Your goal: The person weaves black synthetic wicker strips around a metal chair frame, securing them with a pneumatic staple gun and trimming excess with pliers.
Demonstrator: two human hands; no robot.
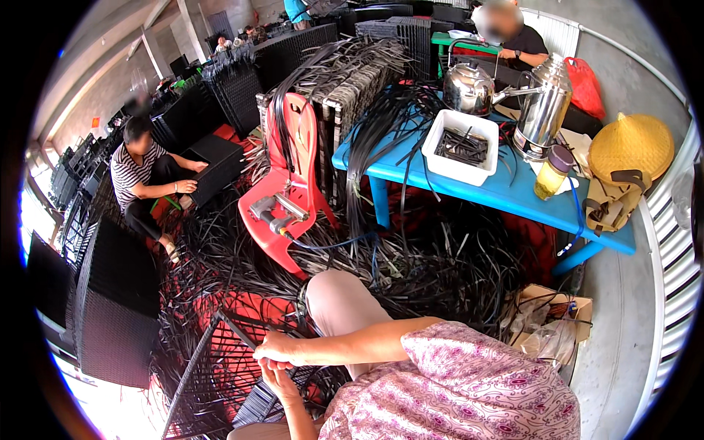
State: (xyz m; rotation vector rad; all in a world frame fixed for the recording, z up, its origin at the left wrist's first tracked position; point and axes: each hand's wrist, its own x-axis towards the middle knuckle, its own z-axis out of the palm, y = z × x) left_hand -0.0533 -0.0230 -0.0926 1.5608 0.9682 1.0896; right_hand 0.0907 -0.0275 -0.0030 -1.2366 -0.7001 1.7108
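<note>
A black frame (213, 359), partly woven with flat black strips, leans low in front of me against my lap. At its upper bar my right hand (276, 349) is closed, with the fingers bent together near the bar's end. Just beneath it, almost touching, is my left hand (281, 380), its fingers also drawn together. What either hand pinches is too small to make out. Woven black strips (260, 403) fill part of the frame below my hands.
Loose black strips (455, 257) cover the red floor. Ahead stands a red chair (273, 192) bearing an air stapler (271, 214) with a blue hose. A blue table (411, 172) holds a white bin (460, 147) and kettles. A person (150, 172) works at left, another sits behind the table.
</note>
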